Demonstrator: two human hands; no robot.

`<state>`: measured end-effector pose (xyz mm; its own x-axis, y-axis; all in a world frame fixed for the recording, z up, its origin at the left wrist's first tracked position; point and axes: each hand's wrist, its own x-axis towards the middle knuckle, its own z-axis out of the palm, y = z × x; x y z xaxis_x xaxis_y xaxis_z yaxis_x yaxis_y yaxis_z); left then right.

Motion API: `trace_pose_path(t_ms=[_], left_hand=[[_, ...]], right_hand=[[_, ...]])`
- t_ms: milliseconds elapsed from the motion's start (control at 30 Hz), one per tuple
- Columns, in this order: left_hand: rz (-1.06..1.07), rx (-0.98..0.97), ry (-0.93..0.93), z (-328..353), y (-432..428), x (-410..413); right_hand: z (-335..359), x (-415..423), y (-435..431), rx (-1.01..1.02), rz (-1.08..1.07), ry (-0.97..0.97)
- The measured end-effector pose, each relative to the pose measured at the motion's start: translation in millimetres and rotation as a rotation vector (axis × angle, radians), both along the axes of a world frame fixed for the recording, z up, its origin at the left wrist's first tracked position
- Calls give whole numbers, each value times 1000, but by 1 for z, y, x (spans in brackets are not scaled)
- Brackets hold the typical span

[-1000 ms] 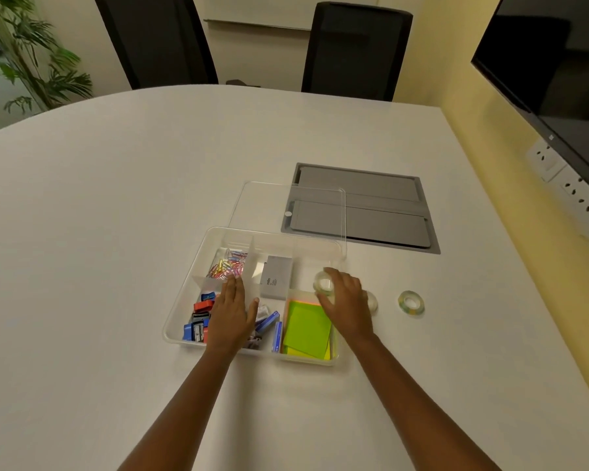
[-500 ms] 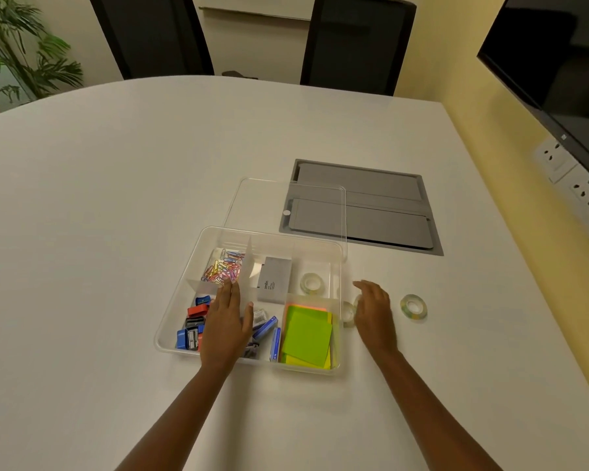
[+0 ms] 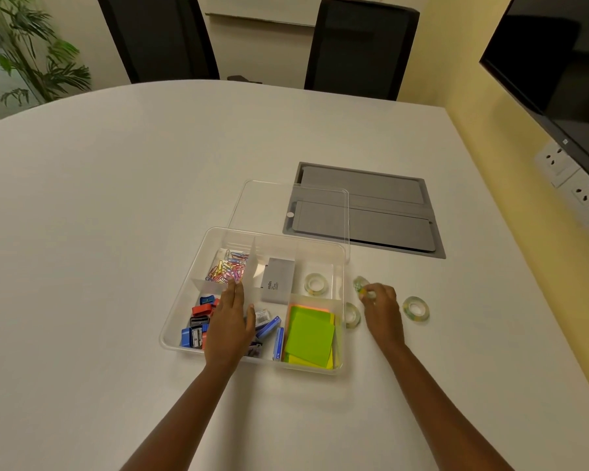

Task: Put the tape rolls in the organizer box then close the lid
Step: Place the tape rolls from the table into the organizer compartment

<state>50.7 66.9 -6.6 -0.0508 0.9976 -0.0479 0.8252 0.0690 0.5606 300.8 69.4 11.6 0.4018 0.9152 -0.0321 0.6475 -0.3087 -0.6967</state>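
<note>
1. Left hand (image 3: 230, 322) lies flat, fingers spread and gripping nothing, palm down over the middle compartments of the organizer box (image 3: 181, 321); same spot as a second ago, steadying the box
2. Box is clear thin plastic, rounded corners, white dividers. Inside, left to right: coloured paper clips (image 3: 228, 267), small blue and red sharpeners (image 3: 198, 322), a grey carton (image 3: 278, 283), green sticky notes (image 3: 309, 341)
3. First tape roll (image 3: 315, 284) now lies flat in the far-right compartment; a second ago the right hand was over it there. One roll done
4. Lid (image 3: 262, 205), clear and flat, rests on the table (image 3: 116, 232) just behind the box, overlapping a grey hatch (image 3: 388, 215)
5. Second roll (image 3: 351, 315) lies on the table just beside the box's right wall
6. Right hand (image 3: 381, 309) has moved out of the box; fingers pinch a third roll (image 3: 361, 287), lifted and tilted, blurred
7. Fourth roll (image 3: 415, 309) flat on the table, right of the hand. Rolls are small glossy translucent rings. Judged: three still to go, lid last
</note>
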Motion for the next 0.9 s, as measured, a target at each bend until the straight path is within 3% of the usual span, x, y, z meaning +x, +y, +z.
trace_pose_path(t_ms=[133, 333, 567, 733, 833, 900], left_hand=[[-1, 1, -6, 1, -1, 0], [4, -3, 5, 6, -3, 2], [5, 1, 15, 9, -4, 3], [8, 1, 22, 9, -4, 3], [7, -3, 21, 8, -4, 2], [7, -4, 23, 7, -3, 2]], right_hand=[[13, -28, 13, 118, 164, -97], [4, -52, 19, -19, 354, -337], [-5, -51, 0, -42, 430, -314], [-10, -34, -19, 238, 188, -140], [-17, -23, -28, 106, 35, -27], [-24, -17, -35, 34, 85, -95]])
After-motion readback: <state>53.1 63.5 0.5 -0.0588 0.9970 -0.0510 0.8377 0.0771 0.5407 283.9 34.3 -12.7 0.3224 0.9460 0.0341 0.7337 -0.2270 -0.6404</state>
